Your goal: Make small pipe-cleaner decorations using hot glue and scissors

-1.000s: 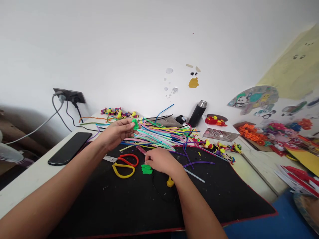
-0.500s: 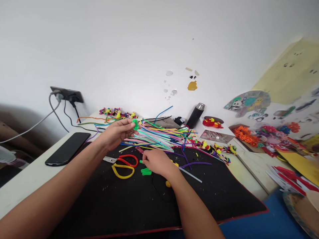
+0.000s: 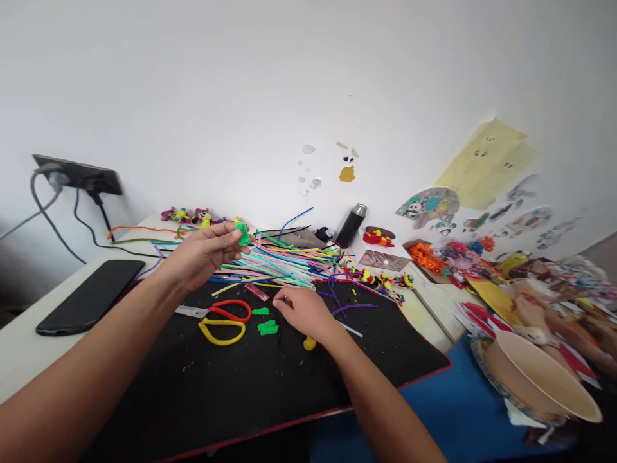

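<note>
Green pipe-cleaner piece (image 3: pixel 243 234): up in the left hand (image 3: pixel 214 254), pinched between thumb and fingers, above the near-left part of the pipe-cleaner bundle (image 3: pixel 284 265). Its long axis runs near upright, top tipped slightly left; lower end and back side covered by fingers, so full shape can't be read.

Right hand (image 3: pixel 303 313): low over the black mat (image 3: pixel 212 392), fingers drawn in narrow, tips pointing left. Can't tell if anything's between them.

Just left of it on the mat: single green strip (image 3: pixel 260 311), long axis left-right, and a green stack (image 3: pixel 268 328) near it, axis also roughly left-right. Number of strips in the stack is hard to make out. Small red object (image 3: pixel 257 292) just beyond, slanting down to the right; too small to identify.

Yellow lump (image 3: pixel 309 343) partly behind the right wrist. Scissors (image 3: pixel 222 322) left of the green strips, blades pointing left, tips hidden by the left forearm. Phone (image 3: pixel 89 297) farther left, long axis toward upper right, screen dark. Both forearms cut off at the bottom edge.
</note>
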Available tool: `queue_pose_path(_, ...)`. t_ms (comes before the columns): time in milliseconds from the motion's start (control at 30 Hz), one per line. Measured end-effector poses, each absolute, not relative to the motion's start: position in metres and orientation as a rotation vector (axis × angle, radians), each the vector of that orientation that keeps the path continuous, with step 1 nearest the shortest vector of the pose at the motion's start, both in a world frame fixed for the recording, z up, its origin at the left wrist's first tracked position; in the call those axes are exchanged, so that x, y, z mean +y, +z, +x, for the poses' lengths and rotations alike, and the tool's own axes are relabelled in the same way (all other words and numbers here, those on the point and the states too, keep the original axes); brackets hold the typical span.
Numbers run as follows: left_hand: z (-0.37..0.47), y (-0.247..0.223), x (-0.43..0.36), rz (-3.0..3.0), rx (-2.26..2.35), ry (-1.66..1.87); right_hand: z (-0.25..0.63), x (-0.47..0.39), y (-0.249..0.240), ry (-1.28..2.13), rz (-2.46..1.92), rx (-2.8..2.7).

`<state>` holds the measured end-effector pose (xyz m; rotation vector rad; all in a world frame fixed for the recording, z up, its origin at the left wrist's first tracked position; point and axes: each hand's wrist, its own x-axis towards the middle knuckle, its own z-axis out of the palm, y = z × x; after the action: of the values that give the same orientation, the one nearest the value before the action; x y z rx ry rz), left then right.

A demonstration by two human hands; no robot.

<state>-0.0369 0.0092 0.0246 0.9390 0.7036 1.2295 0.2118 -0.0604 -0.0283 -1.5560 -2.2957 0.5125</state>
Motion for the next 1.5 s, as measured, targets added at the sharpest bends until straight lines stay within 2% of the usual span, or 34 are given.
queue_pose_path(300, -0.028, 0.043, -0.005, 0.929, 0.645, 1.245, 0.279, -0.120, -0.026, 0.554, -1.915, -2.015)
queue_pose_path(467, -0.022, 0.043, -0.011, 0.962, 0.643, 1.197, 0.273, -0.137, -0.034, 0.684, -2.112, -1.938)
queue_pose_path(667, -0.019, 0.043, -0.015, 0.973, 0.651, 1.159, 0.255, -0.120, -0.045, 0.465, -2.200, -1.920)
queue_pose_path(800, -0.020, 0.045, -0.015, 0.971, 0.638, 1.179, 0.257, -0.117, -0.053, 0.541, -2.190, -1.836)
queue_pose_path(933, -0.019, 0.045, -0.015, 0.972, 0.640, 1.177, 0.267, -0.120, -0.065, 0.739, -2.056, -1.648)
queue_pose_path(1100, -0.017, 0.042, -0.017, 0.949, 0.656, 1.176, 0.270, -0.125, -0.074, 1.253, -1.647, -1.116)
queue_pose_path(1333, -0.015, 0.037, -0.013, 0.957, 0.662, 1.149, 0.255, -0.119, -0.064, 1.487, -1.135, -0.718)
queue_pose_path(1500, -0.019, 0.032, -0.008, 0.946, 0.680, 1.170, 0.237, -0.090, -0.060, 1.625, -0.828, -0.639)
